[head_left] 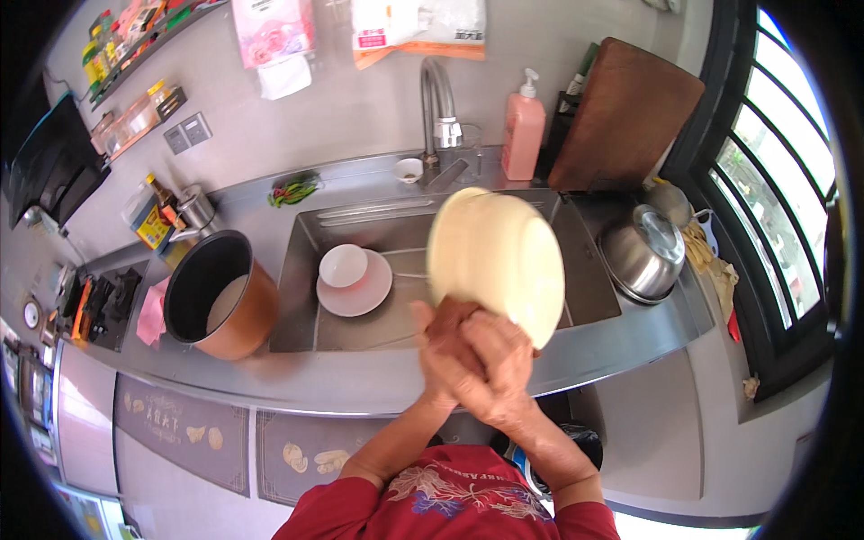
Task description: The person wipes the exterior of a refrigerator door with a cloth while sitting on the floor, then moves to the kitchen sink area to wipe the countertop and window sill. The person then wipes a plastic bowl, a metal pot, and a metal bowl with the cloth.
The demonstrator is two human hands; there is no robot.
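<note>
Over the right part of the sink I hold up a large cream-yellow bowl [495,256], tilted with its outer side toward me. A brown cloth [453,322] is bunched between my hands and pressed against the bowl's lower edge. My left hand [439,364] is closed around the cloth, its thumb pointing up; its other fingers are partly hidden. Close beside it, my right hand [499,364] grips at the lower rim of the bowl, fingers bent. A bit of brown also shows past the right hand.
In the metal sink [414,337] sit a small white bowl [343,265] and a plate [367,292]. A brown inner pot [243,315] stands left, a steel bowl [641,256] right. Behind are the faucet [439,108], pink pump bottle [523,135], cutting board [621,117] and green peppers [293,192].
</note>
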